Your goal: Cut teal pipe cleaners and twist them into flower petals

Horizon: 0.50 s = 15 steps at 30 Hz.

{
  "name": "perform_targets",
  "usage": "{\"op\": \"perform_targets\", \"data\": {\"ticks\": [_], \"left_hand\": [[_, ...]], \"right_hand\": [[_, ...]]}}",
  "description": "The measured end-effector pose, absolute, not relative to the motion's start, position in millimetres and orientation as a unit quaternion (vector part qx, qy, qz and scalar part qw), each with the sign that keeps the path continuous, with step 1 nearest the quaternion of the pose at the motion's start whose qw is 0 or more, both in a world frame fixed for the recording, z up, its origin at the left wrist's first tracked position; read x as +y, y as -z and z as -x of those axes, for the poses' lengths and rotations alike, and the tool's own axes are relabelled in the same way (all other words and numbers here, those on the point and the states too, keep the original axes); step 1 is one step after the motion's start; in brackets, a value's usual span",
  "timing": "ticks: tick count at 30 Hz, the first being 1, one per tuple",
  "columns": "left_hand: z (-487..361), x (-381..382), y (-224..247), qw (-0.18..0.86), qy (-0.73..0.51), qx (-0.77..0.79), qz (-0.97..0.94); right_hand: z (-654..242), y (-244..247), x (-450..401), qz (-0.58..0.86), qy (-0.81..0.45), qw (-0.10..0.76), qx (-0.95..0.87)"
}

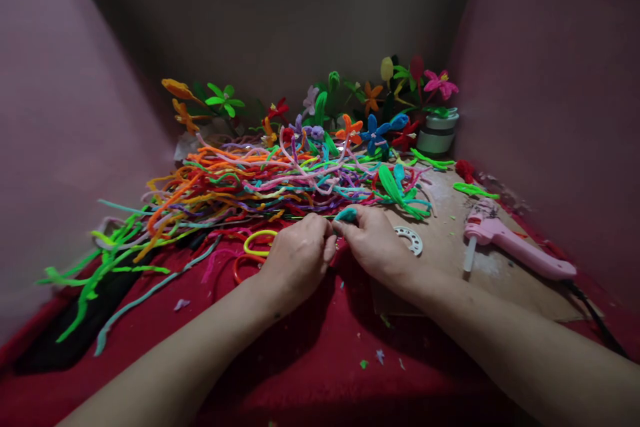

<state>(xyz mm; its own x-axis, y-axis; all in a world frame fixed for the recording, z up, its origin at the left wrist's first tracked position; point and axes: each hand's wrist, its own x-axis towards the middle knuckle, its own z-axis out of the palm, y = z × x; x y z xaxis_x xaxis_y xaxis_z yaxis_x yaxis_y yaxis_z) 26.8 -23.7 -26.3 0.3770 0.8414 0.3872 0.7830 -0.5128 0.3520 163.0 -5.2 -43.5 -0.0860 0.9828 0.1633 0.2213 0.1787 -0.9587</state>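
While meeting close together over the red cloth [320,373], busy at one small piece of work. In the right hand [383,243], a teal chenille piece [346,215], clamped between thumb and fingers, just to the right of the left hand [300,253]. On the left hand, fingers curled inward near the right fingertips; cannot tell the exact grip or anything pinched inside. Just beyond the knuckles, a thin dark stem [295,217], running sideways, with an unclear link to the teal piece.

Beside the left wrist, yellow and red scissor-like handle loops [260,233], partly covered by the hand. Beyond both hands, a wide, tangled heap of multicolored pipe cleaners [280,180], with green strands [103,263] spilling to the left over a black item [85,320]. Nearer, a long pale teal strand [145,300] on the cloth.

To the right, a cardboard sheet [445,287], bearing a pink glue gun [520,247], and at the left part, just beside the right hand, a white holed disc [411,240]. At the heap's right end, a bright green leafy cluster [395,190]. Along the far side, fuzzy chenille flowers [373,133] in many colors, plus a white, dark-banded pot [438,132] at far right. On the near cloth, tiny purple and green scraps [380,355].
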Motion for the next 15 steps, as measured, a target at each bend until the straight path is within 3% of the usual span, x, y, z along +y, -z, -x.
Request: {"op": "perform_targets", "data": {"ticks": [2,5,8,10,15], "left_hand": [[-26.4,-25.6,29.8,-0.090,-0.221,0.452,-0.860],[-27.1,-29.4,30.8,-0.217,-0.191,0.400,-0.870],[-28.2,-31.7,26.3,-0.201,-0.223,0.406,-0.863],[-26.8,-29.3,19.9,-0.059,-0.284,0.432,-0.854],[-15.2,-12.4,4.9,0.523,-0.390,0.435,-0.620]], "right_hand": [[-162.9,43.8,-4.8,0.498,-0.396,0.460,-0.619],[-162.5,39.5,-6.4,0.501,-0.395,0.463,-0.616],[-163.0,32.3,-8.7,0.489,-0.436,0.468,-0.593],[-164.4,29.0,-9.0,0.454,-0.483,0.486,-0.569],[-168.4,28.0,-6.9,0.362,-0.577,0.513,-0.522]]}}
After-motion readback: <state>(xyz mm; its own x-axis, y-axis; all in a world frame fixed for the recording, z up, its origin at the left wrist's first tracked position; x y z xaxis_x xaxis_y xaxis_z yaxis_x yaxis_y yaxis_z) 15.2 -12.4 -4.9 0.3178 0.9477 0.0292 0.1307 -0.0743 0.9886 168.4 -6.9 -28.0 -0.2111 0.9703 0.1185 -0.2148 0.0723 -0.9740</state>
